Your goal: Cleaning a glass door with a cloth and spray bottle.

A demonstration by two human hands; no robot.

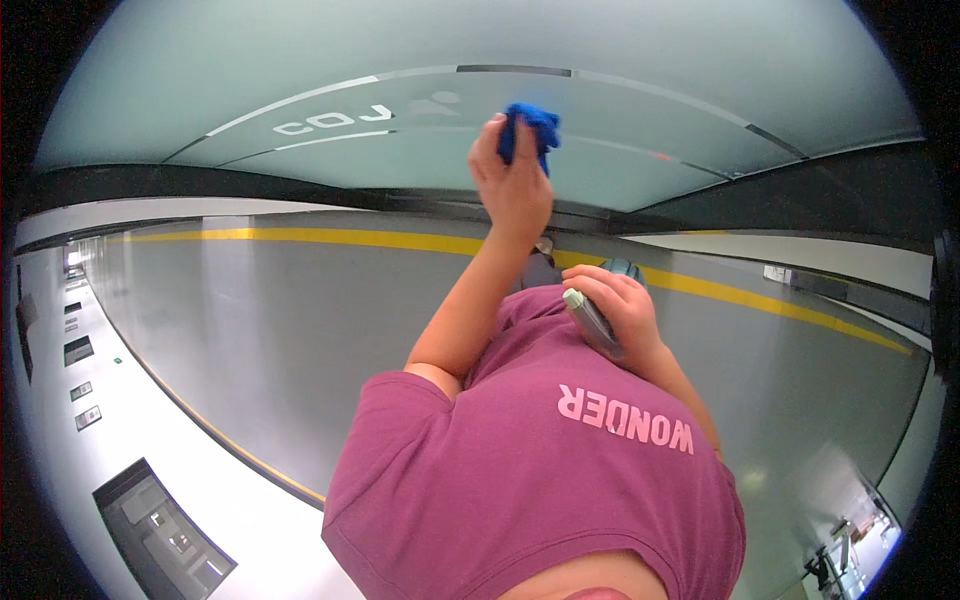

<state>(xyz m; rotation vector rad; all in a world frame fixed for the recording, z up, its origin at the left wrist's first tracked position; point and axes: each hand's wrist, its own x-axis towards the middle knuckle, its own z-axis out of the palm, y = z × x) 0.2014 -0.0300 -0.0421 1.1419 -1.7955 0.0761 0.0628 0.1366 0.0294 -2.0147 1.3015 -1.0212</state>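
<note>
My left hand reaches forward and grips a bunched blue cloth between thumb and fingers. The cloth is up against, or very close to, a pale green frosted panel with a glossy face. Close to my belly, my right hand is wrapped around a grey translucent bottle with a pale green top. Its lower part is partly covered by the hand. Just beyond those fingers shows a teal ridged thing, too hidden to identify.
White lettering and grey-and-white stripes mark the panel. A dark frame runs below it. Yellow tape crosses the grey floor. A white wall with framed signs stands to my left. A bright screen-like opening is behind right.
</note>
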